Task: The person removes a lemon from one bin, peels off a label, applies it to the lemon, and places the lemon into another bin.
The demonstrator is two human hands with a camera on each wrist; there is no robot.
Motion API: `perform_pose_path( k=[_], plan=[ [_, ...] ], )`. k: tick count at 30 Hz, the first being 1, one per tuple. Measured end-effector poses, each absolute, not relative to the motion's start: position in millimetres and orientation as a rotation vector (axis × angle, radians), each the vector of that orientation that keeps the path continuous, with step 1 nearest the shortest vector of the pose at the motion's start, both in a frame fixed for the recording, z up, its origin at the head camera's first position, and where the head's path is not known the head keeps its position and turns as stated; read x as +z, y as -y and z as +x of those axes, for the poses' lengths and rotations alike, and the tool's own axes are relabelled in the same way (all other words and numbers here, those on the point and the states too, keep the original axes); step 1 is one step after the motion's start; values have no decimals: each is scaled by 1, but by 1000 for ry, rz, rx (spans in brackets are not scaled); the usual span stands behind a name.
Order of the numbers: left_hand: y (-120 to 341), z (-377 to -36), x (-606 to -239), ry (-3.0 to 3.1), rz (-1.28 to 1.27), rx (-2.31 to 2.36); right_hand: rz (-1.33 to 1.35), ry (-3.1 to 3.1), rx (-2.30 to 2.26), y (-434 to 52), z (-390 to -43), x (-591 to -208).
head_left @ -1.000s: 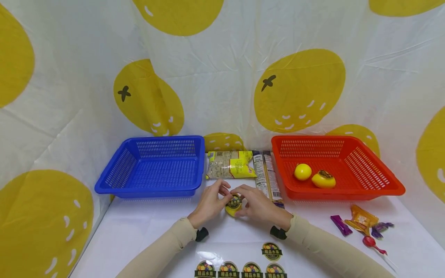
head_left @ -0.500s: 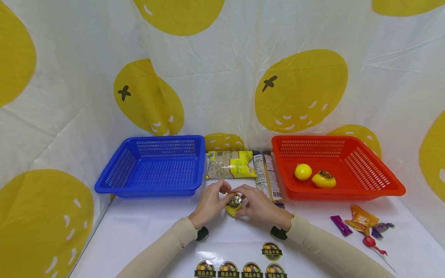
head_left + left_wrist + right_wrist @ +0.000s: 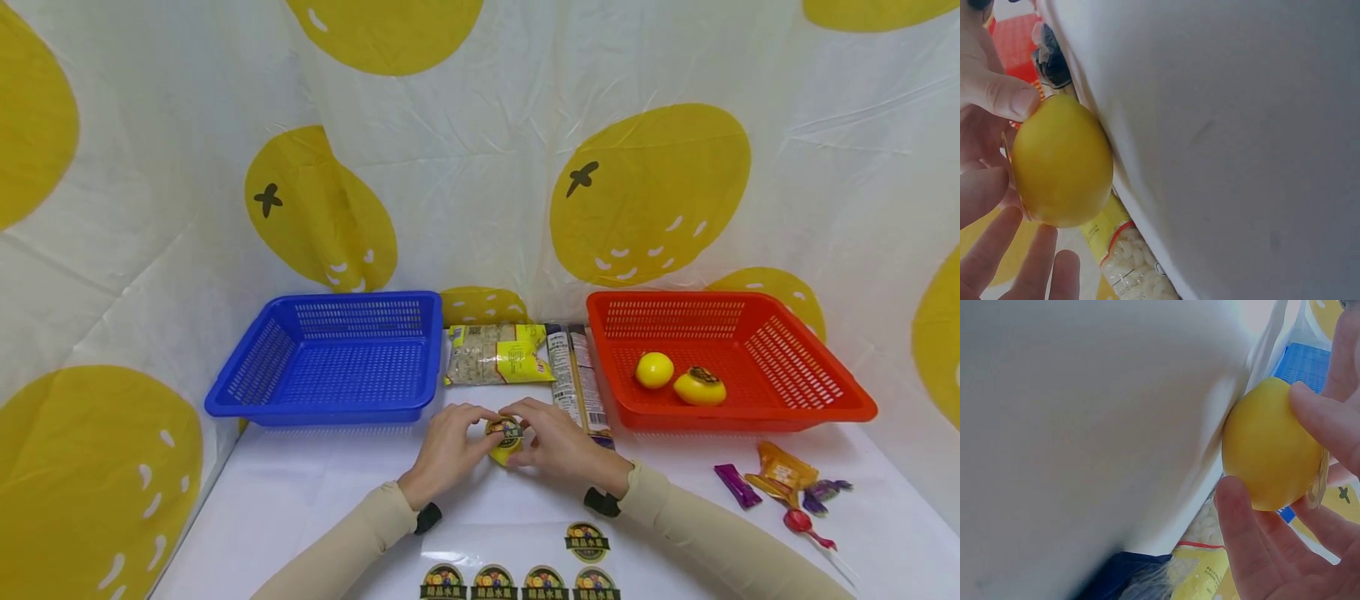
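Note:
A yellow lemon (image 3: 503,455) sits on the white table between the two hands, a round dark fruit-picture sticker (image 3: 507,431) on its upper side. My right hand (image 3: 553,437) holds the lemon, thumb on the near side and fingers round the far side. In the right wrist view the lemon (image 3: 1272,447) lies between that thumb and fingers. My left hand (image 3: 448,446) reaches in from the left, its thumb pressing at the sticker and its fingers extended beside the lemon. The left wrist view shows the sticker's edge (image 3: 1007,150) standing slightly off the lemon's skin.
Behind are a blue basket (image 3: 322,415), a yellow food bag (image 3: 498,354), a long packet (image 3: 577,383) and a red basket (image 3: 742,421) holding two yellow fruits. Wrapped candies (image 3: 783,473) and a lollipop (image 3: 798,521) lie right. In front is a sticker sheet (image 3: 487,542).
My left hand has loosened from its bunched grip at the sticker's top, its fingers straightening and wrist shifting slightly left. The right hand keeps its hold on the lemon.

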State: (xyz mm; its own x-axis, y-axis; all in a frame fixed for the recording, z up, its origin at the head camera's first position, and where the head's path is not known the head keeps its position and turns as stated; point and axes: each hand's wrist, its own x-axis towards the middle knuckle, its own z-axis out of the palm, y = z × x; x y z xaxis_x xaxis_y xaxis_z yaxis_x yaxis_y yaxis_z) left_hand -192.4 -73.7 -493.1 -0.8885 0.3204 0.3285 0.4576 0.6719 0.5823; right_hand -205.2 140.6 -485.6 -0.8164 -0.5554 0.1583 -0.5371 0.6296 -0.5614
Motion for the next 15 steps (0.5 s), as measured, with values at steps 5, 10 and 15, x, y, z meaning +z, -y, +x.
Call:
perform_pose_path(
  k=[5, 10, 15],
  plan=[
    [73, -191, -494, 2686, -636, -1008, -931, -2795, -952, -142, -205, -485],
    [73, -190, -495, 2694, -633, -977, -898, -2730, -1028, -145, -204, -485],
    [73, -191, -494, 2687, -636, -974, -931, -2703, -1073, -148, -205, -486]
  ],
)
